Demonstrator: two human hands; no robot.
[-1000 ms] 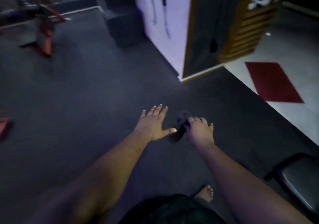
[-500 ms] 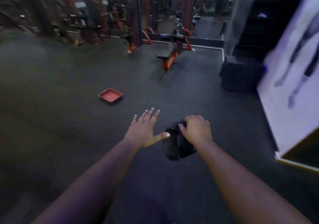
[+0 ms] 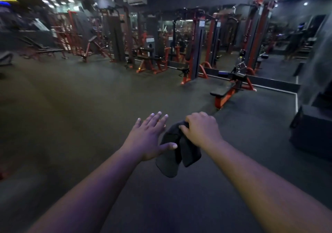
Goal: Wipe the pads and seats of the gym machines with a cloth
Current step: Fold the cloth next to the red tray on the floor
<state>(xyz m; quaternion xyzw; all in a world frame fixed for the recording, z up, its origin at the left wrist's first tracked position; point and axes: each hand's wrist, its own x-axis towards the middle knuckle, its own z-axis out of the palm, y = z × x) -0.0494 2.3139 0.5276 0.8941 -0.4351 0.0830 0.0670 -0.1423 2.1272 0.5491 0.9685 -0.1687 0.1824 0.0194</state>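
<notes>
Two hands reach out in front of the person, close together over the dark floor [image 3: 107,107]. The right hand [image 3: 202,129] has its fingers curled round the top of a dark cloth [image 3: 177,153]. The cloth hangs down in loose folds below the fist. It touches no machine. Holding it bunched like this probably keeps it ready for wiping while the person walks.

The left hand [image 3: 149,135] is flat with straight, spread fingers and holds nothing. Its thumb lies over the near left edge of the cloth and may just touch it. That hand looks free to steady the cloth or to balance.

Far ahead stand rows of red and black machines [image 3: 152,53]. A low bench [image 3: 223,91] with a dark pad sits far right of the hands, well apart from them. It looks like the nearest pad to wipe. A dark box [image 3: 312,130] stands at the right edge. No wiping is going on at this moment.

Compared with half a second ago, the view has tipped up and shows much more of the room and the ceiling lights. The red tray on the floor is gone from sight. The white wall on the right is gone too. Both hands keep nearly the same pose, and the cloth hangs a little longer.
</notes>
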